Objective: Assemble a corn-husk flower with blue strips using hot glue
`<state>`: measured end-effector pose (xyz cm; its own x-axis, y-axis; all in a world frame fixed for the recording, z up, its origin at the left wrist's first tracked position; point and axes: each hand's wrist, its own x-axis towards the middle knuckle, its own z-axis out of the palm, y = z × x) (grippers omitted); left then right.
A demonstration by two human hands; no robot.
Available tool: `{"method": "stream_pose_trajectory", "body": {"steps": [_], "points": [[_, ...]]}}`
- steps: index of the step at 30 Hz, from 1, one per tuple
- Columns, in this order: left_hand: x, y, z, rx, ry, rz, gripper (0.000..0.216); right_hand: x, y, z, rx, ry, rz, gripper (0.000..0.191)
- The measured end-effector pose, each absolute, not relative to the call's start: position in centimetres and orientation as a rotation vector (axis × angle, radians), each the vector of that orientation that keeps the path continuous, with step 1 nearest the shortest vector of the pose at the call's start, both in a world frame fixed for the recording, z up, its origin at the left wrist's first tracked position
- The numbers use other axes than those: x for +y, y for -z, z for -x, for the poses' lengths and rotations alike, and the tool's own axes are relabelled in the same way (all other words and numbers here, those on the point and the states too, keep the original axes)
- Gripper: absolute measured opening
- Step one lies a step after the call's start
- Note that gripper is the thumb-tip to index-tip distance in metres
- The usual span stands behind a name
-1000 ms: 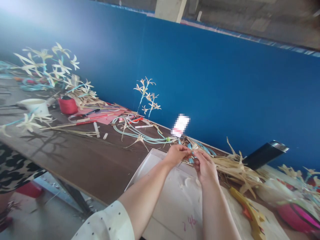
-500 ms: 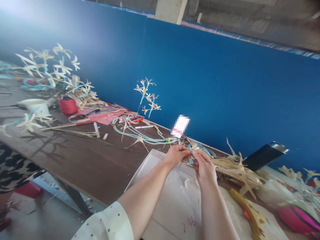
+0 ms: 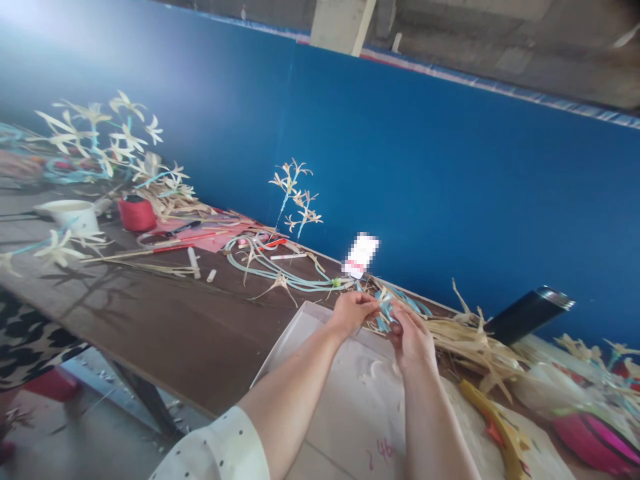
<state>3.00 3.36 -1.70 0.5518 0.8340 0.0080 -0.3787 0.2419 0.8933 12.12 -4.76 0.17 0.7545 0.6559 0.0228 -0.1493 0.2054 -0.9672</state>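
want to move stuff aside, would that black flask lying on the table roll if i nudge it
Probably yes: the black flask lies on its side and looks cylindrical, so a sideways push could set it rolling. The dried straw pile against its lower end might slow it. It looks rigid and its smooth surface may be slippery.

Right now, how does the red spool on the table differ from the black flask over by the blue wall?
The red spool stands upright on the brown table, far to the left; the black flask lies tilted on a heap of straw-coloured strips, to the right of both hands. The spool is squat and red; the flask is long, black, with a silver rim. Both are cylinders, and neither is touched by a hand.
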Motion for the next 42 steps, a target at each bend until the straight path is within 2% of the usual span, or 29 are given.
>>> {"method": "stream_pose_trajectory", "body": {"steps": [6, 11, 14, 33, 36, 42], "points": [[3.5, 2.3, -2.4, 0.538, -0.929, -1.154, 0.016, -5.8, -3.0, -13.4, -0.425, -0.390, 1.053, 0.034], [3.1, 1.9, -1.9, 0.382, -0.942, -1.095, 0.028, -8.6, -6.6, -13.0, -0.585, -0.341, 1.015, 0.026], [2.9, 1.5, -1.8, 0.273, -0.906, -1.040, 0.034, -11.0, -7.1, -12.7, -0.621, -0.341, 1.034, 0.024], [1.9, 0.0, -0.2, 0.037, -0.611, -1.025, 0.031, -24.7, 1.1, -18.3, -0.266, -0.205, 1.278, 0.040], [2.2, 0.6, -0.5, 0.080, -0.614, -1.018, 0.029, -26.0, 1.3, -18.8, -0.235, -0.108, 1.434, 0.041], [2.9, 1.9, -1.3, 0.291, -0.690, -1.017, 0.032, -27.0, 1.0, -21.6, -0.399, -0.006, 2.330, 0.040]]}}
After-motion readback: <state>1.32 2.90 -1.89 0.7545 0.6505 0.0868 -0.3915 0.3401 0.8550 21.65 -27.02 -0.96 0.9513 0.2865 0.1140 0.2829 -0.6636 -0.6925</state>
